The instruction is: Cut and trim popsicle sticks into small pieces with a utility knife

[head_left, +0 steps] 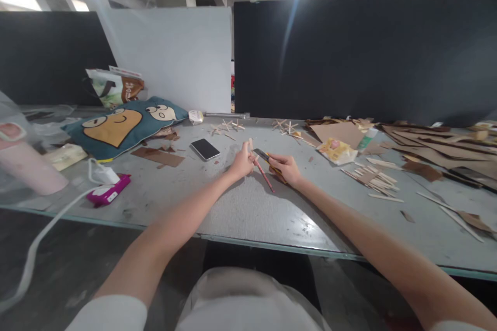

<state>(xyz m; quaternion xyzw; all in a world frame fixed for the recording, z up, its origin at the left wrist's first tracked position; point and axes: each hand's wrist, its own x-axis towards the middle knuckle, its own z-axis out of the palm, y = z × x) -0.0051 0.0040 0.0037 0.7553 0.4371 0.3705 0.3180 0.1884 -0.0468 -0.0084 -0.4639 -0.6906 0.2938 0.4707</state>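
Over the middle of the grey table, my left hand (pixel 242 161) is closed around a thin reddish pencil (pixel 266 178), which slants down toward me to the right. My right hand (pixel 287 168) grips a utility knife (pixel 262 154) with some yellow on its handle. The knife's front end points left and lies close to the pencil by my left fingers; I cannot tell whether its blade touches the pencil. A smartphone (pixel 205 149) lies flat to the left of my left hand. A small brown piece under my right hand is partly hidden.
To the left are a blue cartoon cushion (pixel 128 124), a magenta power strip (pixel 109 190) with a white plug, and a pink tumbler (pixel 34 163). Rightward lie wooden sticks (pixel 373 178), a yellow packet (pixel 337 150), a glue stick (pixel 367 139) and cardboard strips (pixel 446 145). Dark partitions (pixel 361 57) stand behind.
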